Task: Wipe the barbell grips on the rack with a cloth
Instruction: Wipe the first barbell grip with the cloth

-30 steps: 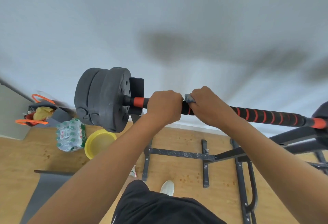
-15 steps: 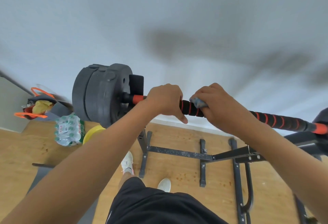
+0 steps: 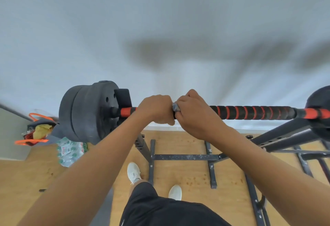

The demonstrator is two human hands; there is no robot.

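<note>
Right now the left hand [image 3: 155, 109] is gripping the barbell [image 3: 250, 112] resting on the rack [image 3: 278, 134], while the right hand [image 3: 192, 113], touching it, is curling its fingers [image 3: 185, 100] round the grey cloth [image 3: 175, 108], mid-wipe on the grip, probably needing next a slide toward the far striped stretch.

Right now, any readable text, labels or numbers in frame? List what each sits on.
None readable.
Pack of water bottles: a white label with red print and red characters on the wrap, too blurred to read.
Weight plates, barbell grip, rack: no markings visible.
</note>
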